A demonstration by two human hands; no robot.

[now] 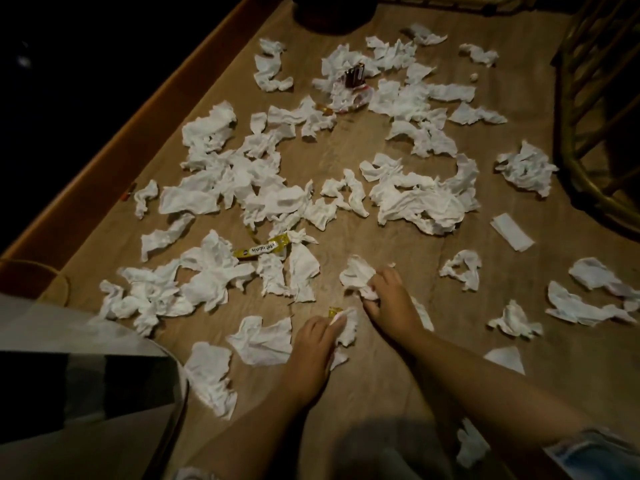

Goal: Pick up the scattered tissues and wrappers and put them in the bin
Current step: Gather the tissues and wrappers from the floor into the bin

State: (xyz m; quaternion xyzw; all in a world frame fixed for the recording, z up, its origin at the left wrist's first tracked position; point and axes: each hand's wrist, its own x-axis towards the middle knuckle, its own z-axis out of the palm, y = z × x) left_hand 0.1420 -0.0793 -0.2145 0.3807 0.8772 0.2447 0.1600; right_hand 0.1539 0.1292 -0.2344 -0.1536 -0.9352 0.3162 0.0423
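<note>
Several crumpled white tissues (pixel 419 199) lie scattered over the wooden floor (pixel 363 140). My right hand (pixel 391 303) is closed around a crumpled tissue (pixel 356 277) near the floor's middle front. My left hand (pixel 311 351) pinches another white tissue (pixel 348 327) with a small gold wrapper (pixel 333 310) at its fingertips. A yellow wrapper (pixel 263 249) with dark lettering lies among tissues to the left. A dark brown wrapper (pixel 355 75) and a clear red-trimmed wrapper (pixel 356 98) sit among tissues at the far middle. The bin's translucent rim (pixel 180 393) shows at the lower left.
A rattan chair (pixel 588 98) stands at the right edge. An orange-brown skirting (pixel 156 109) runs along the left side. A dark round object (pixel 332 15) sits at the far top. Flat white paper pieces (pixel 512 232) lie at the right.
</note>
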